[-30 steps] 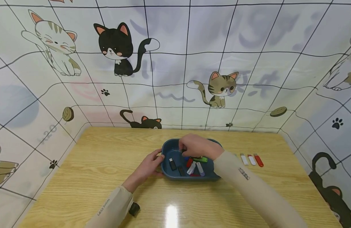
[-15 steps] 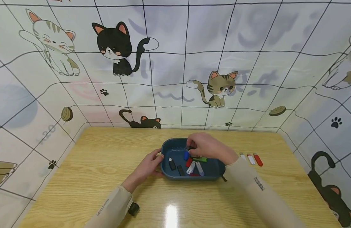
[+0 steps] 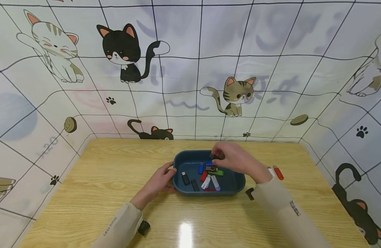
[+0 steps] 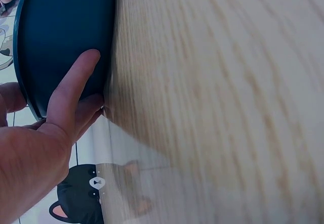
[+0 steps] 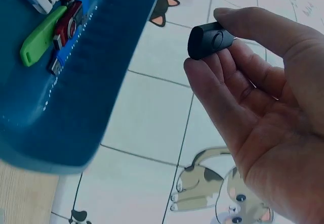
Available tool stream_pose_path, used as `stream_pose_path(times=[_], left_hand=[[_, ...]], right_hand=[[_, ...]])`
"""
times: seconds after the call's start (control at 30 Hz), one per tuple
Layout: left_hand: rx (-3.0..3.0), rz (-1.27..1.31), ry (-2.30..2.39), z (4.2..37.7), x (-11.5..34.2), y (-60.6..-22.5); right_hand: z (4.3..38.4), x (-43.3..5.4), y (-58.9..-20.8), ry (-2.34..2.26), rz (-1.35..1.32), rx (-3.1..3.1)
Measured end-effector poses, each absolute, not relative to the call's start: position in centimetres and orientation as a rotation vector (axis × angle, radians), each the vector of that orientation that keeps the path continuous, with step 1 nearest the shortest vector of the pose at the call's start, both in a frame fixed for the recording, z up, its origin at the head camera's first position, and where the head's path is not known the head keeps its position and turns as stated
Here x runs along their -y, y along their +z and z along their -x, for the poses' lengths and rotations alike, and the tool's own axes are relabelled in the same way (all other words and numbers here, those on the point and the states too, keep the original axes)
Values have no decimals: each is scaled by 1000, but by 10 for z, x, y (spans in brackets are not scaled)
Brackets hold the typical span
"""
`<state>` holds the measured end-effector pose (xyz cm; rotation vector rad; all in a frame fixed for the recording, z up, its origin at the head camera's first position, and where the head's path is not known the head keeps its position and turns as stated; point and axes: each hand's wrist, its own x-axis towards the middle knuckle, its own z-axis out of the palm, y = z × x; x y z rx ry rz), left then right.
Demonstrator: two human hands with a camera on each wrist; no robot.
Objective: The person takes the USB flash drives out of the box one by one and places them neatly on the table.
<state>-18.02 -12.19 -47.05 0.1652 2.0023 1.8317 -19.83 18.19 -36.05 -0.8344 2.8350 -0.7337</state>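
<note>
A dark blue tray stands on the wooden table. My left hand grips its left end, thumb at the rim and fingers against the outer wall. Above the tray's back right part, my right hand pinches a black USB stick between thumb and fingertips. Inside lie several more USB sticks: a green one, a blue one, a red one, a white one, a grey-purple one and a black one. A brown-red one shows in the right wrist view.
On the table to the right of the tray lies a red USB stick, beside a white one partly behind my right arm. Wooden table surrounds the tray. A cat-printed sheet rises behind and at both sides.
My right hand has moved right and a little up from the tray's back middle, holding the black USB stick. More of the blue sticks shows now. The left hand keeps its grip.
</note>
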Motion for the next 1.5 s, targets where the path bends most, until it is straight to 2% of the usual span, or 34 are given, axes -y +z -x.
stream_pose_path(times=[0.83, 1.5], left_hand=[[-1988, -178, 1836, 178, 123, -466], [-1989, -157, 1844, 178, 121, -468]], right_hand=[[166, -256, -352, -946, 510, -3002], [146, -322, -369, -893, 214, -3157]])
